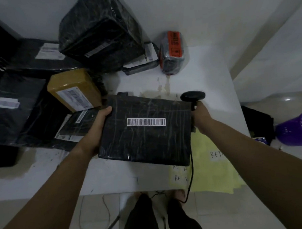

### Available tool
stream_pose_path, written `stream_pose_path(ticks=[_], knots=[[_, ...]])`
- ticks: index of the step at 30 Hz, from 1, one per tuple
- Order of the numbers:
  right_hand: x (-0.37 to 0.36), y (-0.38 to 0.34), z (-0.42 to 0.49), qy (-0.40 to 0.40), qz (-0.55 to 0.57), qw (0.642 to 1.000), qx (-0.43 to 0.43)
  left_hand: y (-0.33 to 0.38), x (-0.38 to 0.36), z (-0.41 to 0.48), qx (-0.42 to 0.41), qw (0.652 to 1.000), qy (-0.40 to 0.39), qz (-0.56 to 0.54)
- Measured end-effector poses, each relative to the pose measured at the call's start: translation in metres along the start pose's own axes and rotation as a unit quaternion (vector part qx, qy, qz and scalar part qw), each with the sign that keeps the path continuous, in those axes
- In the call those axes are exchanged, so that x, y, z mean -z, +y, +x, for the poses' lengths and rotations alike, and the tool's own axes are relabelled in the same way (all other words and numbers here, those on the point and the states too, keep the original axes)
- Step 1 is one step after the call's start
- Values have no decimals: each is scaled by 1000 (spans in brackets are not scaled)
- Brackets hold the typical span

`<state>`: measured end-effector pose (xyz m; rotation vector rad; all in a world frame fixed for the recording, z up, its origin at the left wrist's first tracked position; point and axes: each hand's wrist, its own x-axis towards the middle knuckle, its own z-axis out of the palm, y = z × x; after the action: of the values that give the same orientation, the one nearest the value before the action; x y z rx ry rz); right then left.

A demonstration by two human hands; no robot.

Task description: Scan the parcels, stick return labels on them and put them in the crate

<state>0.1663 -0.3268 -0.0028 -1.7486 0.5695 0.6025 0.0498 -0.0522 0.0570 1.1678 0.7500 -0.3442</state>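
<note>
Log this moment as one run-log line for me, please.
step: scan | left hand: holds flat black plastic-wrapped parcel, barcode up | right hand: grips black handheld scanner at parcel's far edge

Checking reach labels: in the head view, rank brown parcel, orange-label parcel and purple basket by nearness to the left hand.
1. Brown parcel: just beyond the left hand, on the left.
2. Orange-label parcel: far side, right of centre.
3. Purple basket: off the table, far right.
</note>
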Motion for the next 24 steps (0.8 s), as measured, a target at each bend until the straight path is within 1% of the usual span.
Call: stream_pose_path(ticks=[2, 5, 9, 11, 14, 15, 17, 19, 20, 24], knots=[[-7, -1, -5, 27, 12, 1000, 6, -2, -3, 2, 4, 1000, 4, -1], [-7, 3, -8, 56, -34, 996, 55, -1, -8, 4, 3, 1000, 5, 18], [1, 15, 6, 51, -145, 983, 102, 0, -10, 1, -8, 999, 2, 49], [8, 18, 17, 30, -170, 980, 100, -2, -8, 0, -14, 998, 6, 57], [32, 27, 19, -19, -173, 978, 117, -6, -9, -6, -18, 999, 4, 51], [45, 29, 16, -13, -173, 977, 128, -8, -10, -9, -15, 999, 0, 39], [75, 39, 5, 27, -167, 973, 160, -14, -8, -14, -5, 1000, -9, 9], [108, 56, -10, 68, -192, 958, 203, -21, -8, -17, 1, 1000, -16, 8], [121, 69, -16, 72, -221, 947, 221, -22, -9, -19, 2, 1000, -16, 9], [151, 124, -41, 9, -360, 891, 277, -28, -15, -22, 12, 998, 58, 26]])
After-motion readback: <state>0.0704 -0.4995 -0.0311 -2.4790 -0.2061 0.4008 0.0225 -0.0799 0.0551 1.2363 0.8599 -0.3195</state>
